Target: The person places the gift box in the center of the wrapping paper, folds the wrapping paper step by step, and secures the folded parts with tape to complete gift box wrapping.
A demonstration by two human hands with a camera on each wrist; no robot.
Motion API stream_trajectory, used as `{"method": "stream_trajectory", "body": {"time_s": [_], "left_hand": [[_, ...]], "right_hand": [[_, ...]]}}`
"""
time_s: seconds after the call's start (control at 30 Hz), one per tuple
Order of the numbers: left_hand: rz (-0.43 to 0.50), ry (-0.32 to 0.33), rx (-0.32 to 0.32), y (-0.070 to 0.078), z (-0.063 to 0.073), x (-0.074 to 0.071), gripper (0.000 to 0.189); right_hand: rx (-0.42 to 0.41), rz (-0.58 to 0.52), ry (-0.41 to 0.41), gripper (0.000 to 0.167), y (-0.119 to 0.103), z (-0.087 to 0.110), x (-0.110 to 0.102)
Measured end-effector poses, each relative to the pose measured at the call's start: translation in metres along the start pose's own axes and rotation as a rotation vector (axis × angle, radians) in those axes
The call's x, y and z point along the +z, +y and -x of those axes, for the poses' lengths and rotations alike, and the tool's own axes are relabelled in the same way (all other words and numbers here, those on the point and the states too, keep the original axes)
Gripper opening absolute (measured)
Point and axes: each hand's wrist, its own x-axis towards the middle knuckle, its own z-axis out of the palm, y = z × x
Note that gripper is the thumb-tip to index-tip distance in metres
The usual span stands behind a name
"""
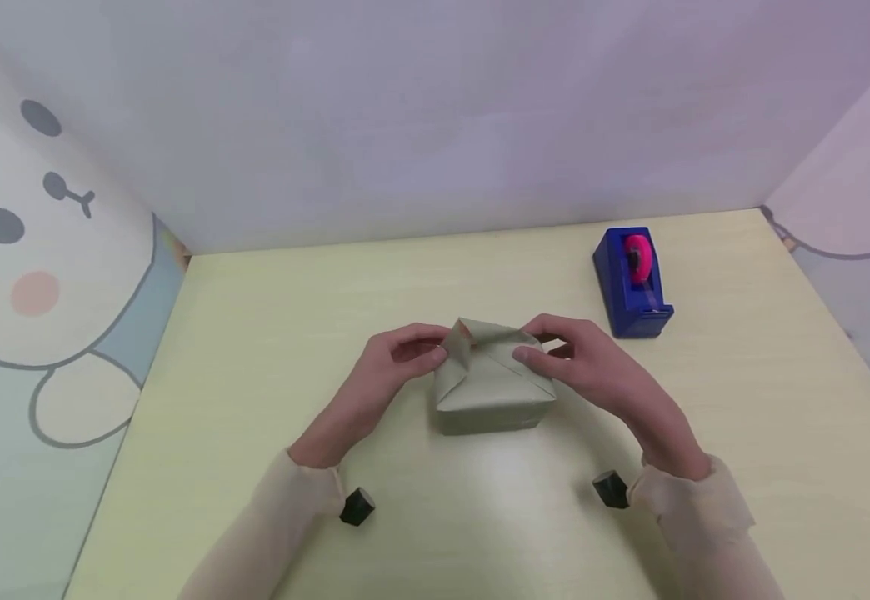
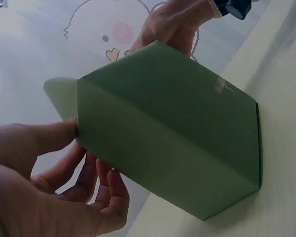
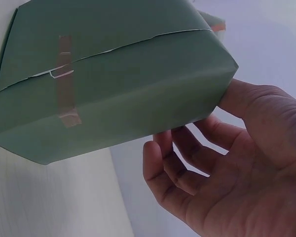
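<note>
A small box wrapped in green paper [image 1: 497, 387] stands on the table between the hands. Its top end has folded paper, with a loose flap [image 1: 489, 331] standing up at the far side. The left hand [image 1: 386, 367] holds the upper left corner, thumb near and fingers round the side. At the upper right, the right hand [image 1: 592, 362] grips the box with its thumb on the folded top and the fingers behind. A strip of tape [image 3: 67, 84] crosses the paper seam on one side, in the right wrist view.
A blue tape dispenser [image 1: 633, 292] with a pink roll stands at the back right of the pale wooden table [image 1: 292, 292]. Printed cloth walls [image 1: 405, 125] rise behind and beside the table. Dark wrist cameras [image 1: 357, 507] are at both sleeves.
</note>
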Motion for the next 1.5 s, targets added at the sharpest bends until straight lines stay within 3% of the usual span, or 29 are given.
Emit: {"method": "stream_trajectory", "body": {"time_s": [0.13,0.33,0.5,0.6,0.67,0.73,0.83,0.93,1.03,1.1,1.2,1.3,1.4,1.5], "left_hand": [[0.040,-0.082,-0.003,0.001,-0.006,-0.003,0.034],[0.032,-0.124,0.027,0.002,-0.009,-0.002,0.035],[0.049,-0.192,0.005,-0.001,-0.008,-0.001,0.041],[0.045,-0.214,0.012,-0.004,-0.008,0.004,0.044],[0.034,-0.195,0.021,-0.007,-0.007,0.007,0.045],[0.026,-0.166,0.033,-0.009,-0.006,0.010,0.046],[0.012,-0.097,0.041,-0.011,-0.004,0.014,0.045],[-0.031,0.010,0.089,-0.012,-0.001,0.019,0.040],[-0.170,0.148,0.227,-0.011,0.005,0.023,0.032],[-0.317,0.231,0.388,-0.009,0.009,0.027,0.032],[-0.554,0.317,0.661,-0.007,0.016,0.033,0.027],[-0.717,0.323,0.852,-0.004,0.022,0.037,0.016],[-0.805,0.279,0.942,-0.005,0.028,0.037,0.004],[-0.871,0.238,1.003,-0.007,0.033,0.034,0.011]], "right_hand": [[-0.004,0.006,0.001,0.016,-0.001,0.000,0.000],[0.001,0.010,0.000,0.017,-0.001,0.000,0.000],[0.010,0.018,0.005,0.019,-0.002,0.001,0.001],[-0.007,0.062,0.054,0.022,-0.003,0.002,0.004],[-0.040,0.097,0.134,0.026,-0.004,0.003,0.008],[-0.112,0.150,0.241,0.030,-0.004,0.005,0.013],[-0.305,0.228,0.371,0.033,-0.005,0.005,0.021],[-0.551,0.320,0.395,0.033,-0.005,0.004,0.027],[-0.728,0.388,0.353,0.041,-0.004,0.004,0.030],[-0.789,0.428,0.331,0.045,-0.004,0.004,0.030],[-0.813,0.462,0.312,0.046,-0.003,0.006,0.029],[-0.790,0.480,0.280,0.044,-0.003,0.009,0.027],[-0.761,0.491,0.252,0.044,-0.004,0.012,0.026],[-0.750,0.515,0.257,0.050,-0.005,0.013,0.028]]}}
